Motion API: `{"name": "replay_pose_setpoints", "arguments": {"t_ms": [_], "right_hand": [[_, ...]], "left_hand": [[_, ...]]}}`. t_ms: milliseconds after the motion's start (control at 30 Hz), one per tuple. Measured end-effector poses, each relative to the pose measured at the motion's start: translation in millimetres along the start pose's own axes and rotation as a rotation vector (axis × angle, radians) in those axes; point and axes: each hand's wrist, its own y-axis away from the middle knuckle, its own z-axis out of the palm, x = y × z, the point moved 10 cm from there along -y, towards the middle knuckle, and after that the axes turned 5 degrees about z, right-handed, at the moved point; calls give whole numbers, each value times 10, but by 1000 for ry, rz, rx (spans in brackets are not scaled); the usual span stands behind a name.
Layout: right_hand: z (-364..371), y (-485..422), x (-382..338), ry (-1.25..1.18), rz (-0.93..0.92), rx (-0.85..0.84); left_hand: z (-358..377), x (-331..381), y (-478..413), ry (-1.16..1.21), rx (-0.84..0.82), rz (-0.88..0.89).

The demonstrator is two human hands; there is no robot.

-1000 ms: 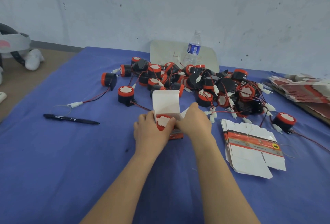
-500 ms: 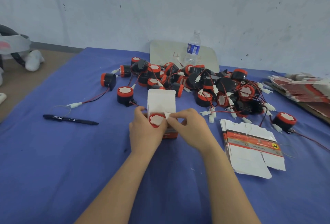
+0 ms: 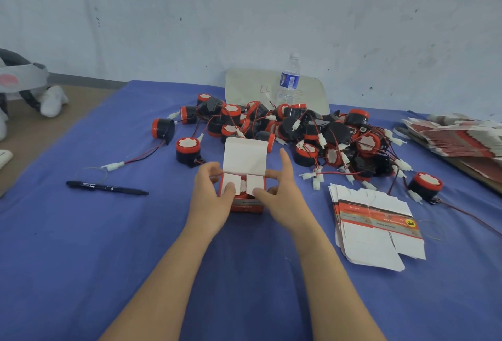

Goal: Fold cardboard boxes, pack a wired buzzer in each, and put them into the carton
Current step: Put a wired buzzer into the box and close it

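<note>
A small red and white cardboard box point(image 3: 245, 206) stands on the blue cloth at the centre, its white lid flap point(image 3: 245, 156) upright. A buzzer sits inside, mostly hidden under the two white side flaps folded over it. My left hand point(image 3: 210, 199) holds the box's left side, thumb pressing the left flap down. My right hand point(image 3: 282, 199) holds the right side, thumb on the right flap, index finger raised beside the lid. A pile of black and red wired buzzers point(image 3: 298, 134) lies just behind the box.
A stack of flat unfolded boxes point(image 3: 377, 232) lies to the right, and a bigger stack point(image 3: 459, 136) at the far right edge. A black pen point(image 3: 106, 187) lies left. A water bottle point(image 3: 288, 82) and a pale board point(image 3: 244, 85) stand against the wall. Loose buzzers point(image 3: 187, 150) sit left of the pile.
The buzzer's red and white top was visible in the open box; both side flaps are now folded down over it under my thumbs. The lid flap stays up.
</note>
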Motion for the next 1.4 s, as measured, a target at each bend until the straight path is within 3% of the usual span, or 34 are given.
{"name": "replay_pose_setpoints", "arguments": {"t_ms": [133, 267, 400, 533, 700, 800, 967, 1167, 1400], "right_hand": [[8, -17, -77, -43, -82, 8], [19, 30, -164, 15, -126, 16], [104, 68, -136, 133, -115, -143], [143, 103, -86, 74, -65, -256], [67, 70, -76, 79, -73, -148], [38, 63, -50, 72, -64, -129], [51, 71, -53, 49, -56, -164], [49, 63, -30, -75, 12, -141], [78, 64, -16, -63, 12, -146]], "left_hand": [[50, -9, -30, 109, -76, -31], [-8, 20, -42, 104, -36, 10], [-33, 105, -32, -57, -29, 114], [-31, 52, -38, -50, -111, 81], [17, -11, 2, 78, -258, -6], [56, 41, 31, 51, -329, 49], [40, 114, 16, -27, -321, 155], [52, -12, -3, 47, -286, 16], [85, 39, 16, 16, -323, 52]]}}
